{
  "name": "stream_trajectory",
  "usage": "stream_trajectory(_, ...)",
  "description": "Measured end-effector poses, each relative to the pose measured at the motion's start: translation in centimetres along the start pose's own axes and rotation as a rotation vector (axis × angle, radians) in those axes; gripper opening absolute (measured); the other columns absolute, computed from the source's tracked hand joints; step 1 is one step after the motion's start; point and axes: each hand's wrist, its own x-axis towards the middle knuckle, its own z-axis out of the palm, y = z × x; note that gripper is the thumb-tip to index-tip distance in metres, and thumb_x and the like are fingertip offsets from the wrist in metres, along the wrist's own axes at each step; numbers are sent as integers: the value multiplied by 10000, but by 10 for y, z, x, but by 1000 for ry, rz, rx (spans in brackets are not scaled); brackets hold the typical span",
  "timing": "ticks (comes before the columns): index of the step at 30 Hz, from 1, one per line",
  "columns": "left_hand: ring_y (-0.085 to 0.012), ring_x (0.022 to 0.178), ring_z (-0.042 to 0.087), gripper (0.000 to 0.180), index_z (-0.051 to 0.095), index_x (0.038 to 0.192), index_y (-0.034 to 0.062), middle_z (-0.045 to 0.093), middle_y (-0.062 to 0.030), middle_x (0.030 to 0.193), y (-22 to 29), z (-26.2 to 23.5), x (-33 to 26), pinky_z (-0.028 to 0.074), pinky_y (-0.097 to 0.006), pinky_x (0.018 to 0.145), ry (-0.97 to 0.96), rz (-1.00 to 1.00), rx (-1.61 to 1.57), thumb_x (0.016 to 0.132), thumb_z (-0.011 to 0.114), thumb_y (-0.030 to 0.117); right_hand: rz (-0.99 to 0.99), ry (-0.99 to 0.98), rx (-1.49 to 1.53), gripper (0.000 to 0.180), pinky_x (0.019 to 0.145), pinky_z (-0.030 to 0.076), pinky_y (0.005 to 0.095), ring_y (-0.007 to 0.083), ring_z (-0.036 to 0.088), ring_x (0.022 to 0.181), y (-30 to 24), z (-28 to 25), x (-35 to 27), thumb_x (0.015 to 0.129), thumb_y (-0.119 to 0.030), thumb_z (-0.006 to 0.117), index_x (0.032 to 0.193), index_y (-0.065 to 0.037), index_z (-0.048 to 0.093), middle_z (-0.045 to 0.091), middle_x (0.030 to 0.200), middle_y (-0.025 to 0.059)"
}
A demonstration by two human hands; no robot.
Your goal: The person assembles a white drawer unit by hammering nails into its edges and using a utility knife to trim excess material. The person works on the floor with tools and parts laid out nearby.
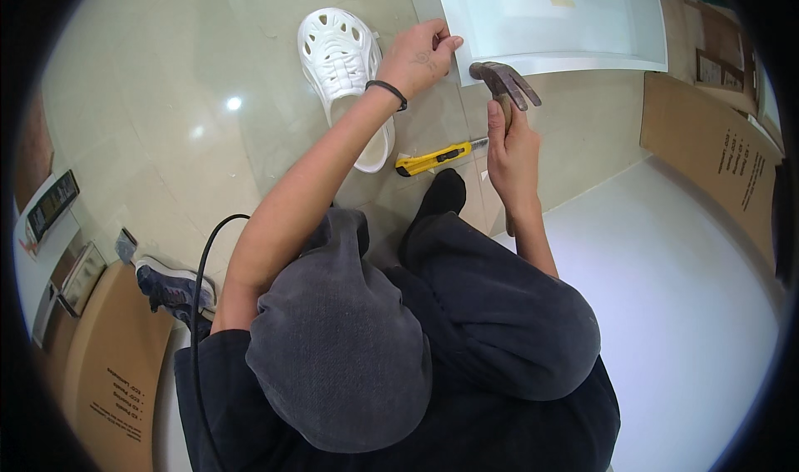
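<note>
The right hand is wrapped tight round the handle of one claw hammer, whose head sits just below the edge of the white panel. The left hand lies loosely curled, fingertips touching that panel's near corner, gripping nothing. One yellow utility knife lies on the floor below the panel, between the hands. One white clog sits left of the panel.

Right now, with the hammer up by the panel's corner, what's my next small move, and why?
Probably bring the hammer down gently at the white panel corner. Your right hand grips it just beside that edge, and your left hand is pinning the corner, so keep those fingers clear.
</note>
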Motion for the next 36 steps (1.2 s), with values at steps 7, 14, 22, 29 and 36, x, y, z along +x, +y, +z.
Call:
stream_trajectory(7, -185, 700, 702, 296, 566, 914, -28, 610, -84, 813, 5, -3, -3, 552, -293, 642, -71, -42, -155, 955, 658, 251, -2, -31, -2, 341, 543, 430, 414, 353, 573, 564, 0, -2, -3, 1036, -299, 519, 1162, 14, 567, 564, 643, 208)
stream_trajectory(14, -189, 816, 697, 351, 484, 1026, 14, 596, -87, 958, 12, 13, -32, 579, -297, 701, -152, -235, -348, 896, 747, 208, 175, 226, 536, 308, 449, 297, 193, 23, 377, 513, 18, -11, -21, 1075, -339, 442, 1068, -40, 519, 439, 658, -26)
stream_trajectory(22, -227, 857, 709, 366, 470, 1014, 49, 606, -85, 921, 29, 15, -32, 556, -326, 764, -141, -382, -412, 907, 732, 281, 215, 194, 471, 317, 479, 337, 218, 42, 416, 539, 49, 9, -48, 1064, -324, 468, 1103, -23, 560, 471, 666, -17)
stream_trajectory(29, -241, 871, 721, 330, 504, 927, 48, 627, -89, 864, 32, 6, -18, 557, -319, 772, -157, -394, -250, 901, 727, 290, 147, 121, 356, 343, 564, 431, 352, 245, 580, 598, 44, 13, -51, 1034, -294, 518, 1170, 18, 559, 580, 698, 140)
stream_trajectory(36, -213, 844, 713, 355, 520, 921, 45, 657, -97, 890, 38, -14, -9, 571, -288, 759, -158, -442, -349, 863, 773, 286, 65, 34, 252, 299, 598, 447, 477, 456, 605, 682, 13, -13, -25, 1020, -263, 524, 1156, 3, 516, 608, 722, 241)
